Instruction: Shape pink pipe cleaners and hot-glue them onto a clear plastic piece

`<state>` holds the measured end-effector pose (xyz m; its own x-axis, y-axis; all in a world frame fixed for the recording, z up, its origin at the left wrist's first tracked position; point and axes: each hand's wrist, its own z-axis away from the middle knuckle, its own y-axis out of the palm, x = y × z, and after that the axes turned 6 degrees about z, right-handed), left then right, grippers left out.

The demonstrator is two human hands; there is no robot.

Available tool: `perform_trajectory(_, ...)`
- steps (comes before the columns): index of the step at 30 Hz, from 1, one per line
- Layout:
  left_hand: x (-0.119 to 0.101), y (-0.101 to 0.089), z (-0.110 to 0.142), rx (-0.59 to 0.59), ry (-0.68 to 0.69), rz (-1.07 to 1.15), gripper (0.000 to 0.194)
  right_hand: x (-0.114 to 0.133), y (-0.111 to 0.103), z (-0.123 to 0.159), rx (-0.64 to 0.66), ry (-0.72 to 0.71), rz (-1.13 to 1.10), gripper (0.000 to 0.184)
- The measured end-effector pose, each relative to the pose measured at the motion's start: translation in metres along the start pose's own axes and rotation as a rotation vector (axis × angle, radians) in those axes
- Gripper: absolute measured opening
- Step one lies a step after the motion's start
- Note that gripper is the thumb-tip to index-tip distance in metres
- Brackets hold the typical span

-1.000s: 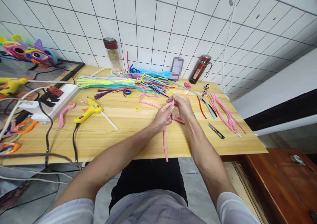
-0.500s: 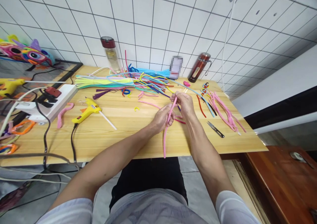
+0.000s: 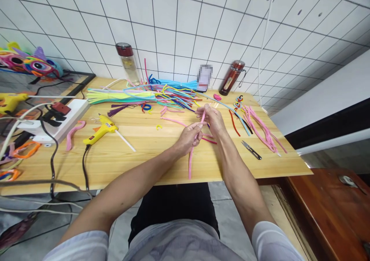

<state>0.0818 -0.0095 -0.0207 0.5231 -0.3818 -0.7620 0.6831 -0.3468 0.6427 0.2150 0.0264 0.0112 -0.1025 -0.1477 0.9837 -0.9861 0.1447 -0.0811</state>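
Observation:
Both my hands meet above the middle of the wooden table (image 3: pixel 138 153). My left hand (image 3: pixel 187 137) is closed in a pinch on a long pink pipe cleaner (image 3: pixel 190 161), whose lower end hangs down to the table's near edge. My right hand (image 3: pixel 211 118) is closed on the upper end of the same pipe cleaner, just above and beyond the left hand. A darker pink strand lies on the table under my hands.
A heap of coloured pipe cleaners (image 3: pixel 162 95) lies at the back, a pink bundle (image 3: pixel 261 128) at the right. Small snips (image 3: pixel 252 150) lie near my right forearm. A yellow glue gun (image 3: pixel 100 129), a power strip (image 3: pixel 54 118) and two bottles (image 3: pixel 127 62) stand around.
My right hand has lifted the top of the pink pipe cleaner a little away from the left hand. The hanging end has risen from past the table edge to just above it.

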Motion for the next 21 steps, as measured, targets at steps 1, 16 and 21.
perform_trajectory(1, -0.001, -0.001, 0.0, -0.005, 0.008, 0.006, 0.043, 0.0, 0.0, 0.0, 0.022, 0.004, 0.018, 0.05)
perform_trajectory(16, -0.007, -0.003, -0.004, 0.027, 0.052, 0.146, 0.04, -0.009, 0.01, 0.003, -0.029, 0.047, 0.022, 0.04)
perform_trajectory(21, -0.006, -0.004, -0.005, 0.024, 0.053, 0.129, 0.038, -0.006, 0.011, 0.005, -0.049, 0.071, 0.034, 0.038)
